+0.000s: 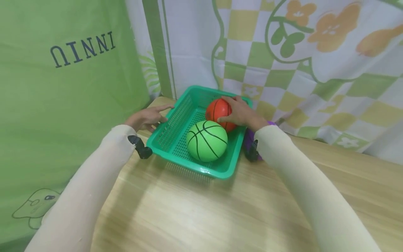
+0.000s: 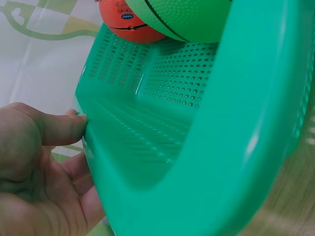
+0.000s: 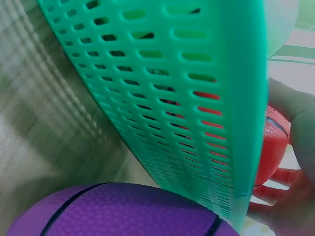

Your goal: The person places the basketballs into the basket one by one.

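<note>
A green plastic basket (image 1: 185, 161) with slotted walls stands on the wooden table. Inside it, a light green toy basketball (image 1: 206, 141) lies in front of a smaller-looking red basketball (image 1: 217, 107). My right hand (image 1: 241, 112) holds the red ball from its right side, thumb and fingers spread round it. At the basket's left rim is my left hand (image 1: 147, 117); in the left wrist view its thumb rests on the rim (image 2: 101, 147) and the other fingers lie against the outside. A purple ball (image 3: 123, 211) sits outside the basket's right wall, mostly hidden by my right wrist in the head view.
Behind the basket hangs a patterned curtain (image 1: 239, 66), close to its back edge. A green cloth (image 1: 78, 91) with lettering hangs at the left. The wooden table top (image 1: 189, 213) extends toward me and to the right.
</note>
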Action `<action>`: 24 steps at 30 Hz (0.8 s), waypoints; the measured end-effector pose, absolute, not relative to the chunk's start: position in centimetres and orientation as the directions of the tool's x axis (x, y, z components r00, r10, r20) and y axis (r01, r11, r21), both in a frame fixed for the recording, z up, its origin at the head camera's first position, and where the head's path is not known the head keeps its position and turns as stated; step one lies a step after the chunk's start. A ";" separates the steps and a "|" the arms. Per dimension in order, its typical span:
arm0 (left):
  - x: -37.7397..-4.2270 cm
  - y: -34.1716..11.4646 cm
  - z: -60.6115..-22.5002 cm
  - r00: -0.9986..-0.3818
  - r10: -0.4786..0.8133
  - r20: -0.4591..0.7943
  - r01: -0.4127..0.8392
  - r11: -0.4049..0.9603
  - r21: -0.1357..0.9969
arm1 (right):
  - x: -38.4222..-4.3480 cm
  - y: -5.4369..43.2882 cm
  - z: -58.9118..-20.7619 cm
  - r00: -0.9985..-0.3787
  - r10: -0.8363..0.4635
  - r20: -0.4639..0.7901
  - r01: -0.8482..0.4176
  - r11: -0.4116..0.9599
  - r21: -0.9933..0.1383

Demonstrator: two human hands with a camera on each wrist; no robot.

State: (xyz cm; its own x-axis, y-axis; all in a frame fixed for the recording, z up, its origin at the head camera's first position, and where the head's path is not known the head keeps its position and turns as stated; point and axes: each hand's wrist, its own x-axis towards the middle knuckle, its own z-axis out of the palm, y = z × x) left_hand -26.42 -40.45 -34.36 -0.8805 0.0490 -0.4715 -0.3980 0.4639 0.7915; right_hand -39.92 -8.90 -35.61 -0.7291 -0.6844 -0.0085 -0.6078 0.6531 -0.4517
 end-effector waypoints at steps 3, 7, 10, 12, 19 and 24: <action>-26.3 -40.4 -34.3 -0.882 0.048 -0.468 -0.394 0.467 0.791 | -39.5 -8.7 -35.4 -0.716 -0.698 0.013 -0.628 0.634 -0.451; -26.4 -40.4 -34.3 -0.879 0.046 -0.474 -0.403 0.459 0.792 | -38.9 -7.9 -35.0 -0.701 -0.712 0.033 -0.642 0.611 -0.464; -26.6 -40.3 -34.2 -0.880 0.034 -0.474 -0.407 0.460 0.789 | -38.5 -6.9 -34.6 -0.693 -0.720 0.046 -0.651 0.597 -0.469; -26.7 -40.2 -34.2 -0.881 0.029 -0.473 -0.405 0.474 0.782 | -38.1 -6.1 -34.3 -0.689 -0.723 0.049 -0.657 0.595 -0.464; -26.5 -40.1 -34.2 -0.882 0.020 -0.470 -0.397 0.506 0.766 | -36.6 -3.3 -33.4 -0.671 -0.737 0.076 -0.698 0.595 -0.398; -26.3 -40.0 -34.0 -0.884 0.013 -0.467 -0.395 0.514 0.762 | -35.7 -0.9 -32.9 -0.662 -0.746 0.076 -0.698 0.577 -0.424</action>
State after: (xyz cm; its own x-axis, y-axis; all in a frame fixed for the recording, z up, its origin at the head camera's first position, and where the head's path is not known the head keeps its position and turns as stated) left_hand -26.28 -40.03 -34.05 -0.8842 0.0130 -0.4669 -0.3947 0.5136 0.7618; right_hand -35.74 -0.92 -32.93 -0.6620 -0.7456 0.0764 -0.6985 0.5767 -0.4237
